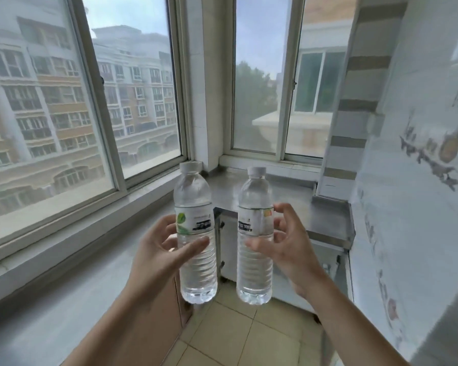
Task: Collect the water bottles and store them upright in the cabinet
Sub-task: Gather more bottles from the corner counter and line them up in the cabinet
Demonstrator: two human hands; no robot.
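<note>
Two clear water bottles with white caps are held upright in front of me, side by side with a small gap. My left hand (160, 250) grips the left bottle (195, 228) around its middle, thumb across the front below the green-leaf label. The right bottle (255, 233) is held in my right hand (288, 247) at label height, fingers curled around its right side. Behind the bottles stands a low white cabinet (229, 249) under a steel counter; its doors are mostly hidden by the bottles and I cannot tell whether they stand ajar.
A grey counter (64, 273) runs along the left under large windows (50, 101). A steel worktop (325, 217) fills the far corner above the cabinet. A patterned white tiled wall (413, 207) closes the right side. Beige floor tiles (249, 334) lie below.
</note>
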